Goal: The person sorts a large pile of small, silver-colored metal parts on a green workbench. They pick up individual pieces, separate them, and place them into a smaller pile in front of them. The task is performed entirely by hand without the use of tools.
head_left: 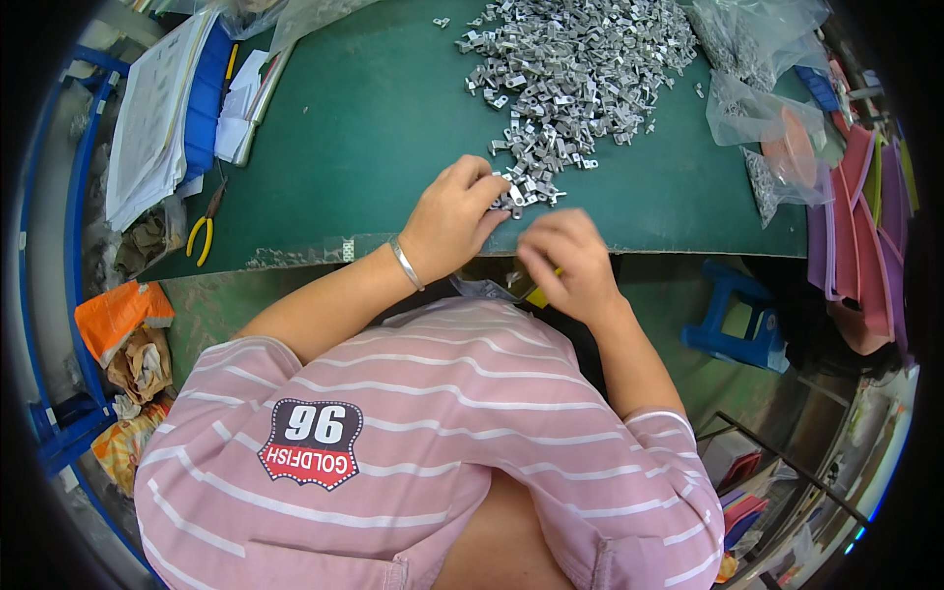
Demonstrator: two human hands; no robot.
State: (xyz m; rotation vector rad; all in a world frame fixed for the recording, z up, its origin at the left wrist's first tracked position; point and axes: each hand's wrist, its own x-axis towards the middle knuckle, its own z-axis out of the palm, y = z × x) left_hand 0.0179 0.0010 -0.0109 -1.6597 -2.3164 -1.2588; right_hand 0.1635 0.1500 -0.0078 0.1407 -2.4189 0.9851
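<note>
Metal parts (pixel 580 84) heaped on green surface (pixel 344 147); left hand (pixel 449 218) bent-fingered at near tip, right hand (pixel 573 261) blurred, curled; any pinch unclear.

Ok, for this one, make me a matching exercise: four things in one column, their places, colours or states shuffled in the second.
1. Left hand
2. Right hand
3. Pliers
4. Stool

A. blue, in the picture's right half
B. at the near end of the metal parts
C. motion-blurred
D. yellow-handled, on the green tabletop

Pairs: 1-B; 2-C; 3-D; 4-A
</note>
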